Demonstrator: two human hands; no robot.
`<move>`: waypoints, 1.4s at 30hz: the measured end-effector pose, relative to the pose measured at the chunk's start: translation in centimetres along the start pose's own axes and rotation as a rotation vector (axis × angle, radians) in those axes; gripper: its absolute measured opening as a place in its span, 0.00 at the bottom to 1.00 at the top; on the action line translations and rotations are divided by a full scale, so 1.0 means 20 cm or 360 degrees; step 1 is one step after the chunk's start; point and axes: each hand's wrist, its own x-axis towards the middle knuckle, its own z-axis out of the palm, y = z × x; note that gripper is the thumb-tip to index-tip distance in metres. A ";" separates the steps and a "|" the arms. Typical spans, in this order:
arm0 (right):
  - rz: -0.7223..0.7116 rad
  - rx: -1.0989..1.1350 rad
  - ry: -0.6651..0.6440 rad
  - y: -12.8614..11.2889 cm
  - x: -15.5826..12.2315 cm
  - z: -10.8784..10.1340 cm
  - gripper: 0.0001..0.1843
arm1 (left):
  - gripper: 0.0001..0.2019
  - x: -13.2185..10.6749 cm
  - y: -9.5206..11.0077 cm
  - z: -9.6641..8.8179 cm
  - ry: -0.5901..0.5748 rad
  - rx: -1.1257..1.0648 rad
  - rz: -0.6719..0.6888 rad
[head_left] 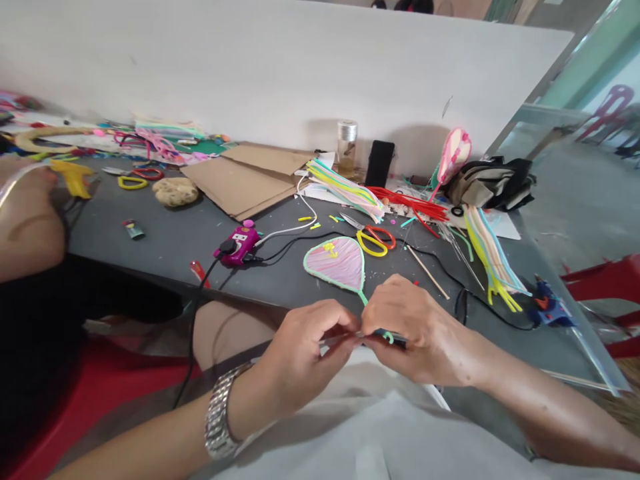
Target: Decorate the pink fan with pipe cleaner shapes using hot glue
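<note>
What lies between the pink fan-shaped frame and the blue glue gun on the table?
In the head view, a thin wooden stick and a black cord lie on the gray table between the pink fan-shaped frame and the blue glue gun.

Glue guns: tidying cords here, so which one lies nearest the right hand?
The blue one, at the right of the table; the purple one lies farther off, past the left hand.

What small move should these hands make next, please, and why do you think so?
Probably bend the loose green pipe cleaner end flat against the fan's handle. It sticks out by the right hand, and the left hand pinches the handle together with the right hand, so that spot seems steady enough for a small bend.
</note>
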 end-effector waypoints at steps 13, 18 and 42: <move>0.0557 0.0523 0.0187 0.11 -0.07 -0.09 0.05 | 0.05 0.00 -0.07 -0.13 -0.0033 -0.0035 -0.0250; 0.1091 0.0621 0.0427 0.27 -0.13 -0.17 0.12 | 0.07 0.19 -0.27 -0.30 0.0082 0.0358 -0.0184; 0.1326 0.1299 0.0829 0.51 -0.07 -0.08 0.12 | 0.14 0.84 -0.70 -0.02 0.0362 0.0116 -0.0315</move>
